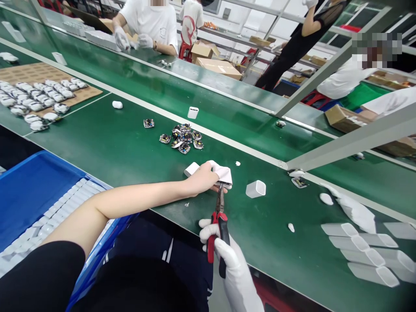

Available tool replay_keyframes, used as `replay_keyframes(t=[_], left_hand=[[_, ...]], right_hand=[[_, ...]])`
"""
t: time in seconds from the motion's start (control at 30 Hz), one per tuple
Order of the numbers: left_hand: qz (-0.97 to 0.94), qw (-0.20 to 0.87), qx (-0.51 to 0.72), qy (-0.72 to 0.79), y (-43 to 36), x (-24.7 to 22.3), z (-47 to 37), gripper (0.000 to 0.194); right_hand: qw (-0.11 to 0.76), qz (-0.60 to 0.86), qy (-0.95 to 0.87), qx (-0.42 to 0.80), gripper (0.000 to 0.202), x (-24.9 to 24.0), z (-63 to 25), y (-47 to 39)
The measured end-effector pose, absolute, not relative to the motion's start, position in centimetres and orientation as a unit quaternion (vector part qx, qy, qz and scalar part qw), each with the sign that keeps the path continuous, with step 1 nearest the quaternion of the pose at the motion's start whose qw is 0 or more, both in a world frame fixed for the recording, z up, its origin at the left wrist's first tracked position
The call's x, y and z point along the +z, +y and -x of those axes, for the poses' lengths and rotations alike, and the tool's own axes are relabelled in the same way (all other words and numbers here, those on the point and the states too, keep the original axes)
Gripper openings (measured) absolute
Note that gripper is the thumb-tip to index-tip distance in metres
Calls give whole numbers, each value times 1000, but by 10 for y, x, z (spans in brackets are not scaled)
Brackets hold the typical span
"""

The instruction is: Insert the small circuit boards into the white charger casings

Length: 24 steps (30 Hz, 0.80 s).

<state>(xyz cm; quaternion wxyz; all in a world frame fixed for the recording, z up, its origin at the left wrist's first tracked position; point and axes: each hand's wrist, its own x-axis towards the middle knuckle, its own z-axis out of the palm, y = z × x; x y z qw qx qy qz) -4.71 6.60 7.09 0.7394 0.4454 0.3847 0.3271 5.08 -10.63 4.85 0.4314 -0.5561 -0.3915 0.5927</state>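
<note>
My left hand (202,180), bare-skinned with white covering at the fingertips, is closed around a white plastic housing (225,174) just above the green bench. In my right hand (229,255), which wears a white glove, is a pair of long-nose pliers (220,203) with red and black handles. The plier tips touch the dark end of the housing; whether they grip a part there I cannot tell. Another white housing (191,169) lies beside my left hand, partly hidden by it. To the right rests an open, hollow white shell (256,189).
Several small circuit boards (185,138) are heaped beyond my hands. Translucent sleeves (367,255) lie at the right, white units (35,97) on cardboard at the left. A blue crate (42,173) of white parts stands at the near left. A co-worker (152,26) sits opposite.
</note>
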Motion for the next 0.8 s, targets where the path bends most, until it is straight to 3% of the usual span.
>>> replay_keyframes(t=[0.23, 0.47, 0.67, 0.8], left_hand=[[-500, 701, 341, 377, 67, 62, 48, 16], [-492, 730, 282, 381, 73, 68, 49, 21], [-585, 665, 277, 373, 74, 60, 51, 12], [-489, 743, 274, 365, 72, 64, 49, 10]], right_hand=[[389, 564, -462, 563, 46, 48, -56, -104], [343, 594, -499, 530, 35, 70, -53, -108], [342, 569, -490, 565, 26, 86, -58, -103], [339, 597, -467, 557, 26, 84, -53, -98]])
